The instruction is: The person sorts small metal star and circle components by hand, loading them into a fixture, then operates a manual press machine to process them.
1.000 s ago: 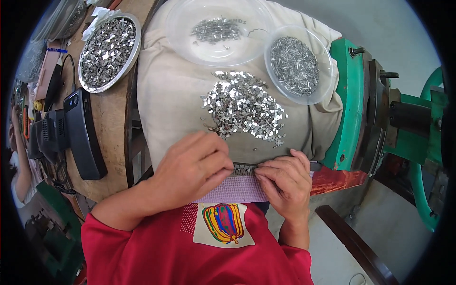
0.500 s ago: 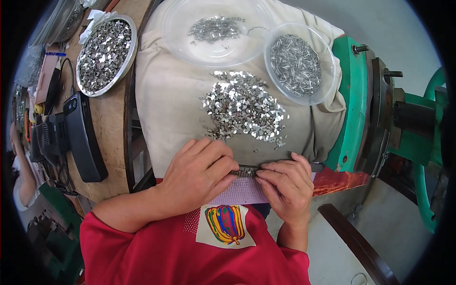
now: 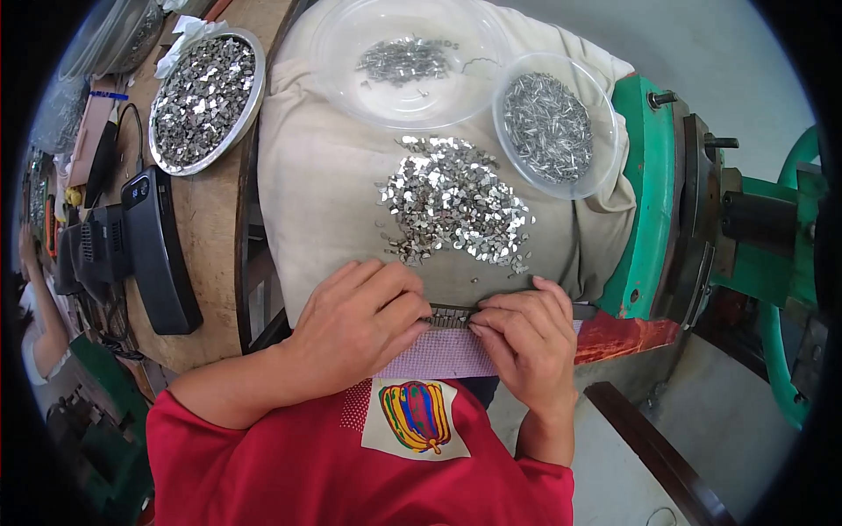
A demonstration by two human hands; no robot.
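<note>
- left hand (image 3: 364, 320) and right hand (image 3: 526, 337): fingers of both pinched together on a small metal strip (image 3: 452, 316), at near edge of cloth-covered worktop (image 3: 316, 193)
- loose heap of metal bits (image 3: 456, 202) just beyond
- clear bowls (image 3: 557, 123) behind

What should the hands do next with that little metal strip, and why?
Probably the right hand should reach up to the loose pile of shiny pieces for one more: both hands pinch the narrow metal strip, and the pile lies just beyond it.
</note>
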